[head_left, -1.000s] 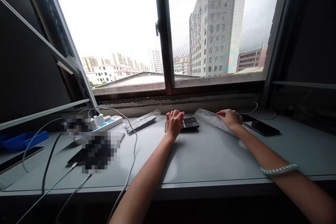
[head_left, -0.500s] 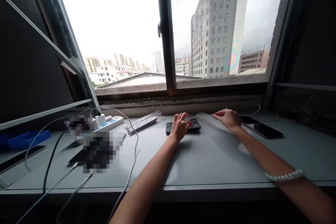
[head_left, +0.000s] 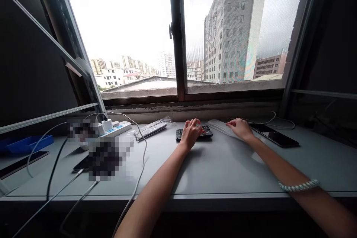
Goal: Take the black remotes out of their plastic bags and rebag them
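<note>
A black remote control lies crosswise on the desk. My left hand rests over its middle with bent fingers, gripping it and covering many of its buttons. To the right, a clear plastic bag lies flat on the desktop. The fingers of my right hand are pinched together at the bag's upper edge, and my wrist covers part of it. A pale coiled band sits around my right forearm.
A black phone lies right of my right hand. On the left are a wrapped item in clear plastic, a white power strip, blue trays and trailing cables. A window stands behind the desk.
My right hand has shifted very slightly while still pinching at the bag. My left hand stays on the remote control. The camera view has moved a little.
</note>
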Available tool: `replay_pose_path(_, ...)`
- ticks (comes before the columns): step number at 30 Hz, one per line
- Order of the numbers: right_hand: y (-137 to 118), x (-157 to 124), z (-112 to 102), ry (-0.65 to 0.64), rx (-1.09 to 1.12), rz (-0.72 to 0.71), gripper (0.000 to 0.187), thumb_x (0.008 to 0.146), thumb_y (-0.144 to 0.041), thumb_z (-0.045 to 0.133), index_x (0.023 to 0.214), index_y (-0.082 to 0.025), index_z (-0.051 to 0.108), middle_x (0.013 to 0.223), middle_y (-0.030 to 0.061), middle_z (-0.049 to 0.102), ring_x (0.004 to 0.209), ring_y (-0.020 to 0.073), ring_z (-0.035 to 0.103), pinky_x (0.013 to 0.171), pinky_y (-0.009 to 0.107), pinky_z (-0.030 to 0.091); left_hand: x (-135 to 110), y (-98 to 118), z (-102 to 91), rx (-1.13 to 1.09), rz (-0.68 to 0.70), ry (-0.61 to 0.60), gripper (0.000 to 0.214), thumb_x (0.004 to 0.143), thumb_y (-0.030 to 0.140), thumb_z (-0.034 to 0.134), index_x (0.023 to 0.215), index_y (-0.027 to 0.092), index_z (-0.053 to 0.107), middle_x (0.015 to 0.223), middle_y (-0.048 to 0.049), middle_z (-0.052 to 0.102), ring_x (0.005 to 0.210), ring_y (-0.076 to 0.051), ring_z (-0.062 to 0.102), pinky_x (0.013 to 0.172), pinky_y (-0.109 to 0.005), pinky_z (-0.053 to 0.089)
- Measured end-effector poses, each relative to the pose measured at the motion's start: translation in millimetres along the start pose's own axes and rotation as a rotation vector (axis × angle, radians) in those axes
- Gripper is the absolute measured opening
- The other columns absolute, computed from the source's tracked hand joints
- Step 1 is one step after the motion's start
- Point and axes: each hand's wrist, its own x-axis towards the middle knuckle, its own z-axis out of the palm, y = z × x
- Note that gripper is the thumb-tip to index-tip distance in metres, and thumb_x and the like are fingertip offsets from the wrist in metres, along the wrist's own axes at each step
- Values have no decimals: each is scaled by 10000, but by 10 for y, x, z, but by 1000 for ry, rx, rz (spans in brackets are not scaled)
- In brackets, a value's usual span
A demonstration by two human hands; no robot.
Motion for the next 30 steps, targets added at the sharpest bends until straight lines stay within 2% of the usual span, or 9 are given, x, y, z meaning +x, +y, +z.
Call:
replay_pose_path(10, -68, -85, -19, -44, -55, -105, 177, 670, -367, 616, 758, -242, 705, 1009, 96, 644, 918, 273, 585, 753, 355, 438, 8, 21, 26, 35, -16, -9, 188, 900, 196, 464, 908, 210, 652, 1035, -29, 562, 886, -144, 517, 869, -293, 369)
replay_pose_path(14, -55, -88, 14, -69, -57, -101, 150, 701, -294, 563, 670, -237, 699, 993, 71, 652, 868, 249, 602, 724, 339, 444, 3, 27, 10, 34, -16, -18, 200, 903, 205, 458, 888, 198, 658, 1051, -37, 557, 890, -147, 517, 865, -294, 366)
replay_pose_path(20, -110, -89, -39, 6, -38, -68, 164, 708, -282, 543, 667, -253, 699, 995, 46, 663, 866, 250, 600, 641, 315, 433, 0, 14, 20, 27, -22, -35, 167, 868, 194, 514, 794, 183, 663, 1063, -42, 552, 931, -159, 521, 873, -316, 363)
replay_pose_path(26, -139, -113, 31, -137, -120, -22, 145, 694, -287, 567, 682, -251, 707, 964, 39, 667, 851, 239, 597, 620, 306, 403, 2, 26, 16, 10, -43, -53, 110, 822, 245, 598, 746, 189, 655, 1069, -43, 541, 963, -174, 514, 881, -331, 360)
replay_pose_path(30, -129, -120, 92, -165, -131, -7, 138, 672, -298, 593, 689, -241, 717, 874, 57, 668, 819, 247, 599, 599, 309, 399, 0, 21, 11, 12, -60, -55, 128, 804, 302, 623, 741, 196, 659, 1080, -45, 536, 980, -188, 508, 887, -347, 361)
